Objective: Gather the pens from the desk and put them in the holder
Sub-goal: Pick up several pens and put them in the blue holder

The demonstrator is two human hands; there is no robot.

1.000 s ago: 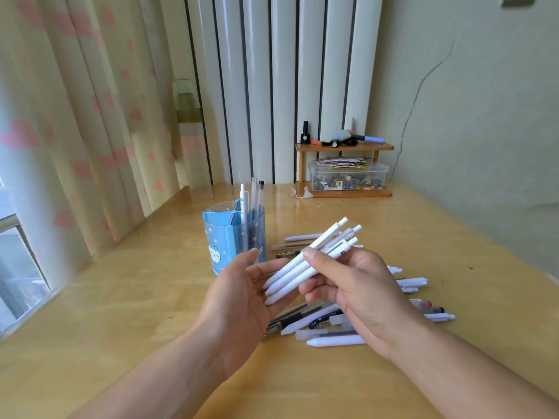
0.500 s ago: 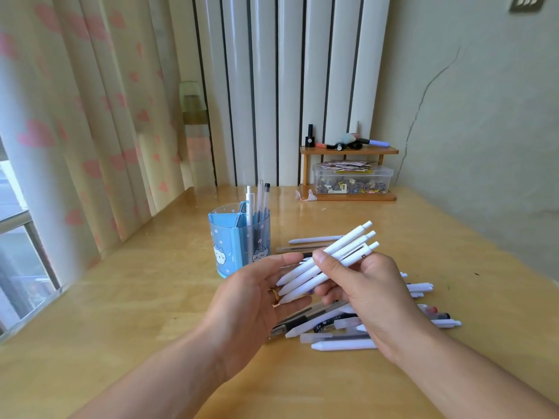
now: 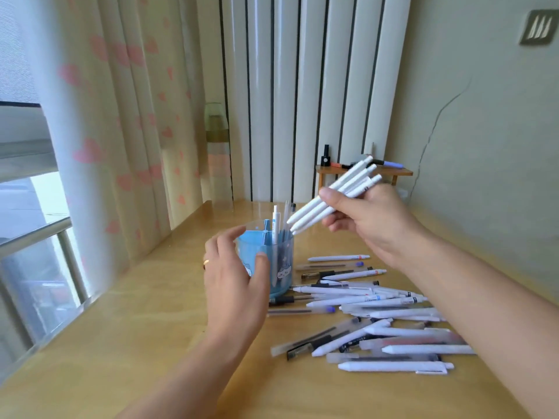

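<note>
A blue translucent pen holder (image 3: 279, 264) stands on the wooden desk (image 3: 151, 343), with a few pens upright in it. My left hand (image 3: 234, 282) curls around the holder's near left side, thumb on its front wall. My right hand (image 3: 369, 219) is raised above and right of the holder, shut on a bundle of white pens (image 3: 329, 198). The bundle slants down to the left, its tips just over the holder's right rim. Several more pens (image 3: 375, 325) lie scattered on the desk to the right of the holder.
A small wooden shelf (image 3: 363, 172) with markers and a bottle stands at the back against the white panels. A curtain (image 3: 106, 131) and a window (image 3: 30, 237) run along the left edge of the desk. A green wall (image 3: 484, 146) borders the right side.
My right hand has lifted the white pens up and over to the holder's rim. My left hand let go of the bundle and moved onto the holder.
</note>
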